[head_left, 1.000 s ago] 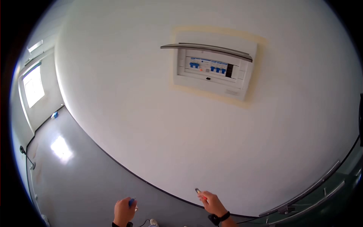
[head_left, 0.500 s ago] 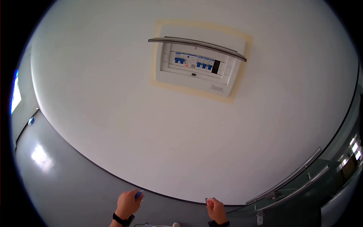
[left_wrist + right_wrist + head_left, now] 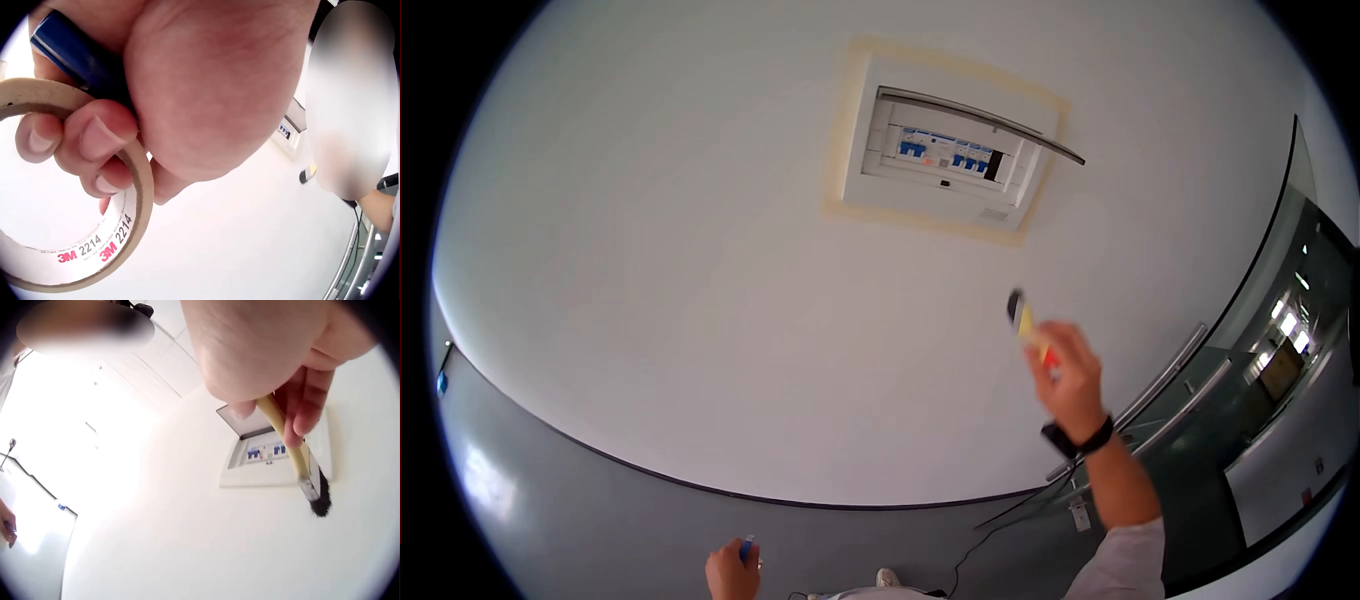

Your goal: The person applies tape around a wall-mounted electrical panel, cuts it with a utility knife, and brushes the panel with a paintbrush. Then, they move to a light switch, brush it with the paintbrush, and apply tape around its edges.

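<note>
Below the breaker box (image 3: 945,200), a likely light brush (image 3: 300,466) is held, aptly by its handle, in curled right fingers (image 3: 312,406), a tape roll (image 3: 94,265) in curled left fingers (image 3: 100,134).

Black-bristled brush (image 3: 296,457); beige tape roll (image 3: 144,187)

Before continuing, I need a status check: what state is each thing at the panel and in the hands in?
White rectangular wall panel: open.
Grey panel cover: swung upward.
Blue breaker switches: uncovered; on or off can't be told.
Yellow-handled, black-bristled brush: gripped in the right hand, bristles outward.
Beige ring-shaped tape roll: held in the left hand.
Dark blue object: gripped there too; kind unclear.
</note>
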A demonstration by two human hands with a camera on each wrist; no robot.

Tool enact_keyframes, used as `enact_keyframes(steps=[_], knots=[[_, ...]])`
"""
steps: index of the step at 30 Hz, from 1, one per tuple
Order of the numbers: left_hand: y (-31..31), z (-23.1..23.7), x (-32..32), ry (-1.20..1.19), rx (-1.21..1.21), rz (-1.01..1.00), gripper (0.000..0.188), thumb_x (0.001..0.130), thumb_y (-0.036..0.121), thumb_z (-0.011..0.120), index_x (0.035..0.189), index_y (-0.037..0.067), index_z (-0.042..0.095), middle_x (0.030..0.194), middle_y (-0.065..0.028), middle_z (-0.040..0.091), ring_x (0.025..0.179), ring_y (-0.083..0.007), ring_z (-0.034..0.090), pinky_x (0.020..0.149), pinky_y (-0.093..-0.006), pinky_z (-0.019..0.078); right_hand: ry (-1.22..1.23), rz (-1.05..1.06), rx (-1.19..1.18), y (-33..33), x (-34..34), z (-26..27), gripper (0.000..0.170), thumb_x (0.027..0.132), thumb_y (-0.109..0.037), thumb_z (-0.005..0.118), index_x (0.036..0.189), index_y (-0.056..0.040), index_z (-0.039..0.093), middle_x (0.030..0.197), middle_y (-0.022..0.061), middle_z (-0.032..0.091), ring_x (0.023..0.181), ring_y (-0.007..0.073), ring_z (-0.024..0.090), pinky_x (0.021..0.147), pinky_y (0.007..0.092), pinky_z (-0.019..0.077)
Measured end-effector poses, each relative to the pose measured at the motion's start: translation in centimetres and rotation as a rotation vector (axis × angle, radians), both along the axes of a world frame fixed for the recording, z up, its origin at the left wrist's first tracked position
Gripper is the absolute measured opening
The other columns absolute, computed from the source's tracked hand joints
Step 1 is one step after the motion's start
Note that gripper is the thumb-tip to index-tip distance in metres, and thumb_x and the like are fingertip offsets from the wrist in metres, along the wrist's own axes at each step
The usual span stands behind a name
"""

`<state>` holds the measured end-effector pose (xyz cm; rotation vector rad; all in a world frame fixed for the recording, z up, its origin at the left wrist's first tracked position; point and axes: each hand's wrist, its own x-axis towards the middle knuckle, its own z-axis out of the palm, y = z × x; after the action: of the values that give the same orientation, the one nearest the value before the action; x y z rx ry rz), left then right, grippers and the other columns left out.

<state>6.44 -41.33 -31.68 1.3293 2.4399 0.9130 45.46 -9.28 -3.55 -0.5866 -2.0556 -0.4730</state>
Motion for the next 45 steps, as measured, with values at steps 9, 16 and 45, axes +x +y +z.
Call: enact_keyframes(steps=[9,16,45], knots=[[-1.0,-0.6,-1.6,-0.058,0.036,-0.024,0.027,0.096,0.023,0.077,0.082,0.001,0.071,0.075,-0.023,0.072,0.074,-0.049,0.07,0.067,-0.0519,0.0551,-0.071,-0.128,0.484,8.4,-7.5,13.9,0.022,0.098,-0.007,0.08,0.114,-0.0005,0.066,0.111,0.0151,0.067,0.086,0.0372,0.072,0.071,0.0429,0.0612],[-3.3,-1.8,-2.2,-0.064,0.033,0.0,0.027,0.098,0.024,0.076,0.085,0.001,0.072,0.077,-0.0237,0.073,0.076,-0.0499,0.07,0.07,-0.0533,0.0553,-0.14,-0.153,0.275,7.2,-7.7,10.5,0.016,0.099,-0.007,0.077,0.108,-0.001,0.065,0.104,0.0143,0.065,0.077,0.0363,0.07,0.066,0.0428,0.0592],[-4.7,-1.2,1.2,-0.022,0.026,-0.01,0.025,0.098,0.025,0.074,0.086,0.005,0.069,0.072,-0.0145,0.074,0.071,-0.0451,0.07,0.067,-0.0524,0.0542,-0.41,-0.092,-0.133,6.0,-8.9,18.9,0.021,0.105,-0.01,0.065,0.093,0.0055,0.058,0.084,0.0221,0.063,0.073,0.039,0.057,0.071,0.0471,0.0487]])
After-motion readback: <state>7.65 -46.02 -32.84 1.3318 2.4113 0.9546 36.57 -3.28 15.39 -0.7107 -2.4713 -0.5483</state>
